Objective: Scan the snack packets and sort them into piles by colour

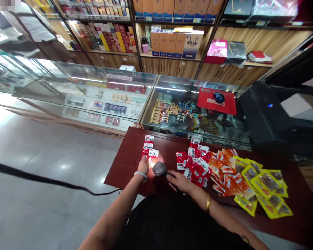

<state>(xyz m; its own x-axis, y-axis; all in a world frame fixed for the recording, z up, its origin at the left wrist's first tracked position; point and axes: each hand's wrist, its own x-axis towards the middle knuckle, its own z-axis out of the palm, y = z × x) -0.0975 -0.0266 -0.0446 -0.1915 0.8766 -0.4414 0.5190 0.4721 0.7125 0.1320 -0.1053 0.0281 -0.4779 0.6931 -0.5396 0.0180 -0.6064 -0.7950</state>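
Note:
My right hand (177, 181) is closed round the handle of a dark handheld barcode scanner (159, 168), whose head points left and throws light on the table. Between the fingers of my left hand (144, 166) is the near end of a red and white snack packet (153, 153), lit by the scanner. Two more such packets (149, 139) lie just beyond it, partly overlapping. Right of the scanner is a loose heap of red and white packets (195, 161). Orange packets (228, 173) and yellow packets (267, 184) are spread farther right.
The brown table (125, 166) stands against a glass display counter (106, 100). On the counter lie a red mat (216, 104) and a dark mouse (218, 97). A black machine (263, 114) stands at right. Stocked shelves (172, 38) line the back; another person (36, 27) is at upper left.

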